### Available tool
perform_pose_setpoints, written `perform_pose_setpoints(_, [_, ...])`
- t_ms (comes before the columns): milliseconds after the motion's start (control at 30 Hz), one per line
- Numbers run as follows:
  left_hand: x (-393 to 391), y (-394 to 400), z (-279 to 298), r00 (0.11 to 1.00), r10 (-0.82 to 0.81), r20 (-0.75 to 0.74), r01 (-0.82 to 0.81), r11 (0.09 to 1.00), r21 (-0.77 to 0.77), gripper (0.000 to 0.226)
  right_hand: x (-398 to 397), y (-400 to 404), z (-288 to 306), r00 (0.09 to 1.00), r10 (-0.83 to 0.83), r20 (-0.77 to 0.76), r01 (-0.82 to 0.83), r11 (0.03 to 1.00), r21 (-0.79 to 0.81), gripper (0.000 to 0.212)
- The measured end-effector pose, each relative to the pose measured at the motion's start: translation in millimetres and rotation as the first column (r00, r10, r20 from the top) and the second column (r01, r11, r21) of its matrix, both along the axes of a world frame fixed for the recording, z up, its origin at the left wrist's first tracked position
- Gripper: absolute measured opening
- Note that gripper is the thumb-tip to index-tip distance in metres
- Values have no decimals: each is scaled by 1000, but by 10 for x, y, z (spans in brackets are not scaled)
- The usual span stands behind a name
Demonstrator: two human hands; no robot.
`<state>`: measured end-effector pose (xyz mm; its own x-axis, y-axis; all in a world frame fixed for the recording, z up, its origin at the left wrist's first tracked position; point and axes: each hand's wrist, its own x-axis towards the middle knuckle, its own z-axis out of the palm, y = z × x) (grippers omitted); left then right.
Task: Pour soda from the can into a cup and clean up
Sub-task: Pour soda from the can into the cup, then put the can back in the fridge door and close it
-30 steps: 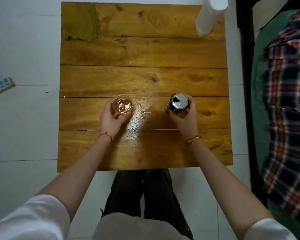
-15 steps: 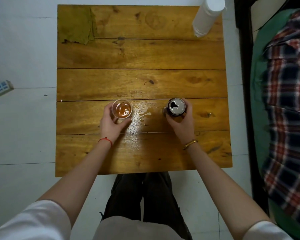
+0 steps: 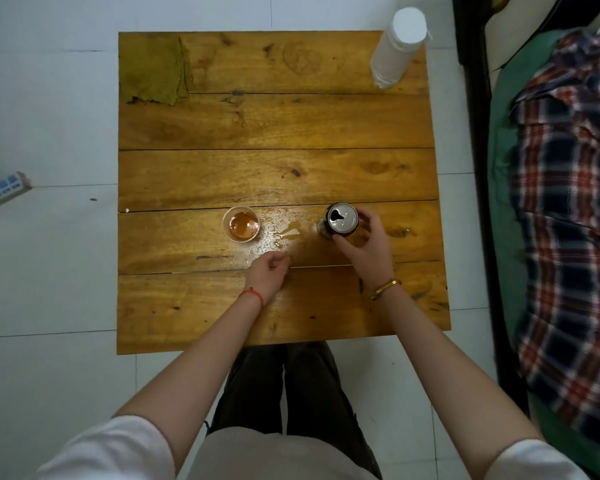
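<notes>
Your right hand (image 3: 364, 247) is curling around the can (image 3: 341, 223), which is standing upright on the wooden surface (image 3: 274, 123) a little right of the frame's centre, its opened top facing up. Your left hand (image 3: 268, 273) is resting on the surface below and between the cup and the can, fingers loosely curled and holding nothing. The cup (image 3: 241, 224) is standing free, left of centre, with amber soda showing inside; no hand is touching it. A spill (image 3: 280, 233) of droplets and a small puddle is glistening on the wood between cup and can. In the upper left corner of the surface a green cloth (image 3: 153, 72) is lying flat. At the upper right corner a white roll (image 3: 397, 48) is standing on end. A plaid fabric (image 3: 568, 216) is covering the bed along the right edge of the frame.
</notes>
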<state>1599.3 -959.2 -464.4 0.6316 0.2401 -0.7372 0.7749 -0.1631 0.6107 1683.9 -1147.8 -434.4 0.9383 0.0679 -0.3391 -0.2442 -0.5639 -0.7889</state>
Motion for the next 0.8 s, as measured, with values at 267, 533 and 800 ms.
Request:
perform_pose_setpoints(267, [456,-235,31,971,219,-98,-237,943,-234,16,-20,-28,157,1000,8,9,-8,1000,5,58])
perform_pose_setpoints(533, [517,-237,780,921,321,-219,-386,822,-419,27,-109,-22,980,1000,26,6,-27,995,96,58])
perform_pose_setpoints(800, [314,-122,1502,919,352,-177,-390,750,-535,38,-267,105,1727,996,31,80,-45,984,173,58])
